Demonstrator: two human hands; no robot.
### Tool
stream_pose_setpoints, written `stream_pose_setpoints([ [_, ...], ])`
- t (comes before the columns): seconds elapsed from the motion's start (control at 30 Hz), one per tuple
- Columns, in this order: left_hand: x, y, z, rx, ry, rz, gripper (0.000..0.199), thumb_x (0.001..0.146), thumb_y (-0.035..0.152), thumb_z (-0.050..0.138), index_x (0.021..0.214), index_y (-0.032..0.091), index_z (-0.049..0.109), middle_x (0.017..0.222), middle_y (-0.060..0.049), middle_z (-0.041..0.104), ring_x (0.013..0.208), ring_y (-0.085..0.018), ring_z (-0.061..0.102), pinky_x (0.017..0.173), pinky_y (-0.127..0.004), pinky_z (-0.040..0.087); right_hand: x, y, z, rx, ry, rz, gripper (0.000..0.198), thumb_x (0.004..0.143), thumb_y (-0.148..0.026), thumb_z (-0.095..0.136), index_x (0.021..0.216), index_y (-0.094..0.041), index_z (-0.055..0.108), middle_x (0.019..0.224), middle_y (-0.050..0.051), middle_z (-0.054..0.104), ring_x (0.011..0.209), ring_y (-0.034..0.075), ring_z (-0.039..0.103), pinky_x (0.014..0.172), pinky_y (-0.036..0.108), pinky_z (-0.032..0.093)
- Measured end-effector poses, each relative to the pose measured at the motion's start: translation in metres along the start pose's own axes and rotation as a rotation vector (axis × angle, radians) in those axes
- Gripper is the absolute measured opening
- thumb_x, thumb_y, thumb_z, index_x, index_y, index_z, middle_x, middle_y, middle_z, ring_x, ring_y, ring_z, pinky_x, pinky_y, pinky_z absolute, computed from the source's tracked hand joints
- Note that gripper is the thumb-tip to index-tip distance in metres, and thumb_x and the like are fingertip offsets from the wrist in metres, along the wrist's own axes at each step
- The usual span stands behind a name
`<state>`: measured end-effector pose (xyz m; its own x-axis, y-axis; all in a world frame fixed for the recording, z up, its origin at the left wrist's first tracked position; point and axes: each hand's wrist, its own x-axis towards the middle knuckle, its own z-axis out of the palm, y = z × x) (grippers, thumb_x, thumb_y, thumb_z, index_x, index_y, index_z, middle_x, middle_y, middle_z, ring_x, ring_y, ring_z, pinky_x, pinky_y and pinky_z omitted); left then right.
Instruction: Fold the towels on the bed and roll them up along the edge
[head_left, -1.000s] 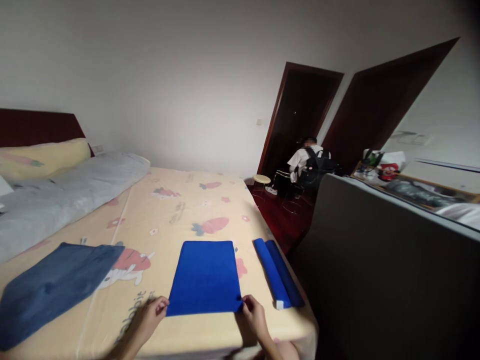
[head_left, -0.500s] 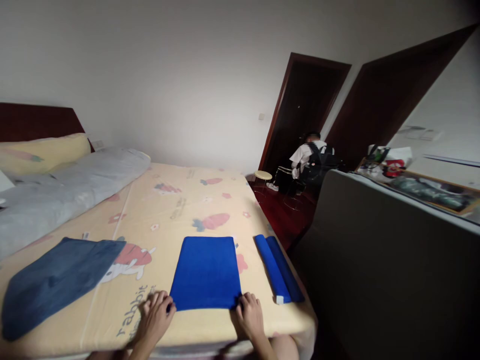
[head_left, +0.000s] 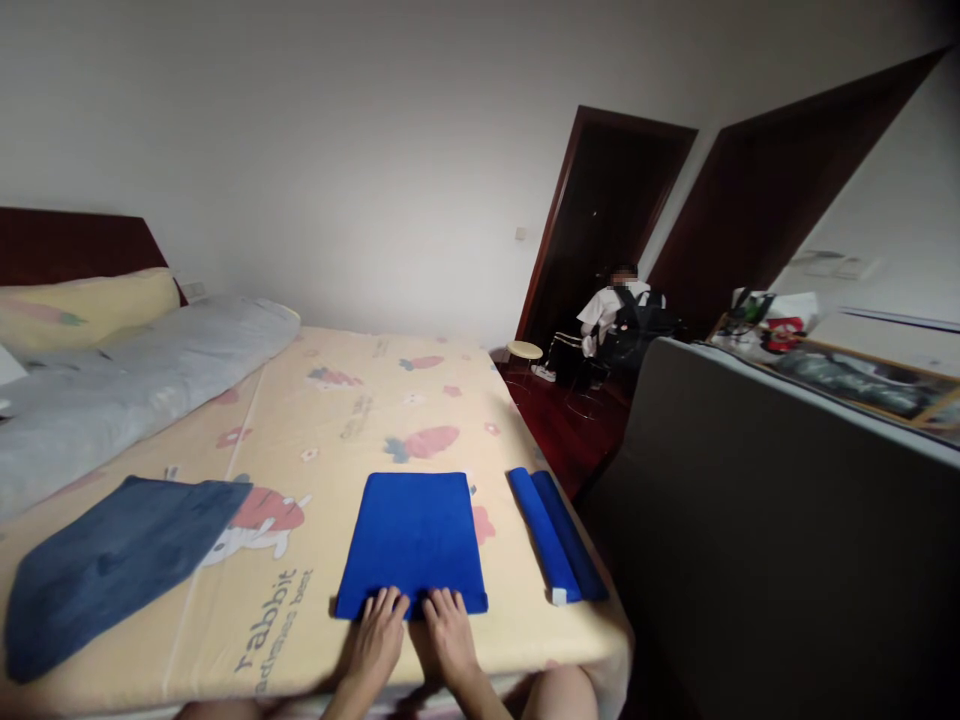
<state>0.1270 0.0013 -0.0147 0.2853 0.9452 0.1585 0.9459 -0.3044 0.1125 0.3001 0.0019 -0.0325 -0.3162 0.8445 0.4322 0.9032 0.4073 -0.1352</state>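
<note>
A bright blue cloth [head_left: 420,530] lies flat in front of me on the bed, its near edge turned up in a narrow fold. My left hand [head_left: 381,628] is on that edge, left of its middle, with bent fingers gripping the fold. Close beside it, my right hand [head_left: 450,625] grips the same edge in a similar way. Both thumbs are near each other. To the right lie two rolled blue cloths [head_left: 553,540] side by side, the nearer-left one with a white tag. A dark grey-blue cloth [head_left: 124,570] is spread out on the left.
The bed [head_left: 300,440] has a yellow sheet with carrot and rabbit prints. A grey quilt [head_left: 187,350] and a yellow pillow [head_left: 97,300] lie at the left. A dark panel [head_left: 750,520] stands along the right. Farther back are a stool [head_left: 524,350] and a seated person [head_left: 600,315].
Both my hands have moved inward from the near corners of the blue cloth to the middle of its near edge. The other cloths have not moved.
</note>
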Motion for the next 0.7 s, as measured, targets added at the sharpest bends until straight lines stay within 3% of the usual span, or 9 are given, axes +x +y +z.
stream_pose_setpoints([
  [0.1, -0.011, -0.01, 0.007, 0.006, 0.121, -0.021, 0.044, 0.087, 0.017, 0.041, 0.124, 0.027, 0.064, 0.128, -0.005, 0.064, 0.121, -0.024, 0.055, 0.102, -0.041, 0.041, -0.014, 0.008, 0.0, 0.022, 0.033, 0.015, 0.042, 0.085, -0.002, 0.045, 0.119, -0.022, 0.061, 0.122, 0.005, 0.065, 0.111, 0.024, 0.058, 0.102, 0.04, 0.038],
  [0.2, -0.027, -0.041, 0.001, 0.027, 0.216, -0.083, 0.039, 0.09, 0.026, 0.041, 0.121, 0.025, 0.066, 0.122, -0.007, 0.067, 0.113, -0.025, 0.058, 0.096, -0.041, 0.042, -0.038, 0.037, -0.014, -0.009, 0.021, 0.056, 0.058, 0.083, 0.0, 0.04, 0.134, -0.024, 0.054, 0.136, 0.004, 0.058, 0.121, 0.023, 0.054, 0.103, 0.039, 0.035],
  [0.33, -0.045, -0.075, -0.012, 0.032, 0.253, -0.072, 0.038, 0.09, 0.029, 0.043, 0.118, 0.026, 0.068, 0.118, -0.007, 0.069, 0.11, -0.024, 0.059, 0.095, -0.04, 0.04, -0.062, 0.072, -0.038, -0.059, -0.054, 0.079, 0.062, 0.083, -0.004, 0.039, 0.141, -0.023, 0.049, 0.143, 0.005, 0.05, 0.128, 0.025, 0.05, 0.098, 0.038, 0.037],
  [0.5, -0.042, -0.084, -0.024, 0.037, 0.222, -0.064, 0.038, 0.086, 0.019, 0.045, 0.114, 0.03, 0.069, 0.124, -0.004, 0.067, 0.118, -0.026, 0.055, 0.1, -0.045, 0.033, -0.055, 0.077, -0.048, -0.063, -0.064, 0.089, 0.05, 0.088, -0.01, 0.043, 0.133, -0.024, 0.057, 0.136, 0.005, 0.058, 0.128, 0.026, 0.049, 0.098, 0.041, 0.035],
  [0.7, -0.03, -0.094, -0.036, 0.0, 0.147, 0.04, 0.047, 0.083, 0.006, 0.043, 0.114, 0.031, 0.067, 0.116, 0.0, 0.071, 0.111, -0.019, 0.06, 0.093, -0.039, 0.035, -0.037, 0.076, -0.047, -0.053, 0.041, 0.097, 0.047, 0.083, 0.0, 0.042, 0.116, -0.025, 0.065, 0.126, 0.005, 0.063, 0.113, 0.023, 0.055, 0.096, 0.04, 0.033],
])
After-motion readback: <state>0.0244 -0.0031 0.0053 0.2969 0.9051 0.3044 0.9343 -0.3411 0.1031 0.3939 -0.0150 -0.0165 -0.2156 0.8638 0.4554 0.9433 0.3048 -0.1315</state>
